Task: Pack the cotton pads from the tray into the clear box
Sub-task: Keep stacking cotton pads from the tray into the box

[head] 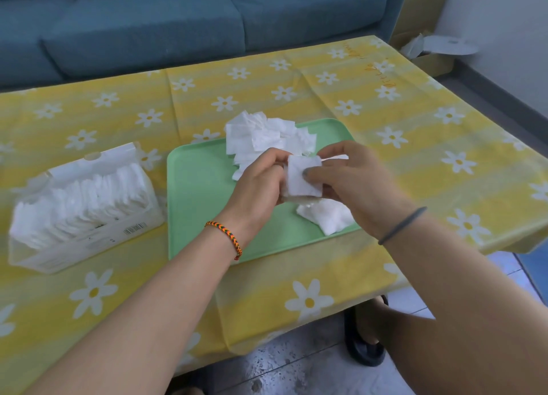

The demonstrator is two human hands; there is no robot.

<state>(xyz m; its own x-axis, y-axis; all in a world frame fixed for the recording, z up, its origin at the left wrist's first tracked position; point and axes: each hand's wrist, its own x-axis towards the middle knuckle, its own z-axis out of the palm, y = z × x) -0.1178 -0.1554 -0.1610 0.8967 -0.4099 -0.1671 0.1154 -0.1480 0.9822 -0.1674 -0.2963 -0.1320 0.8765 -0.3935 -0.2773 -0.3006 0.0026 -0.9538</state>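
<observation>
Above the flat green tray (pixel 201 193), a small stack of square white cotton pads (pixel 302 178) is pinched between the left hand (pixel 261 184) and right hand (pixel 353 181). Loose pads (pixel 267 136) lie heaped on the tray. The clear box (pixel 80 205), left on the bench (pixel 415 145), holds upright rows.

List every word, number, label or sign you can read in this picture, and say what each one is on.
No text here can be read.
Barcode label on the clear box: bars and small print show, too small and blurred to read.
Orange handwriting on the tablecloth, far right corner: too blurred to read.
Cardboard box, tray: no print visible.
</observation>
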